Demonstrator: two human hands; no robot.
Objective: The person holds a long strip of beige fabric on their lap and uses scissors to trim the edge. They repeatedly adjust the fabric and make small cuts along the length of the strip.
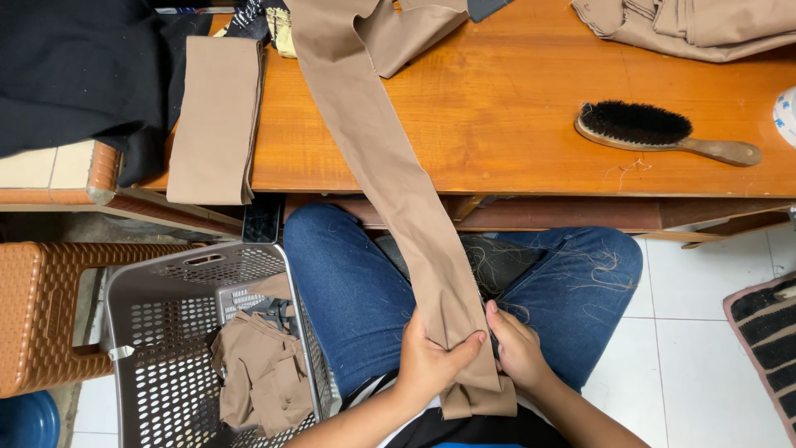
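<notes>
1. While the left hand (pixel 431 361) and right hand (pixel 518 348) sit close together, both pinched on the tan fabric strip (pixel 390 166) over the lap, keep the near end flat.
2. Hold tension evenly along the length trailing up onto the worktop (pixel 514 124) ahead.
3. Mind snagging against the grey basket (pixel 149 274) left of the hands.

Your way is open across the bare wooden table (pixel 497 108) between the tan fabric strip (pixel 381 158) and the brush (pixel 655 129). On your left, the grey laundry basket (pixel 133 282) crowds your thigh.
</notes>
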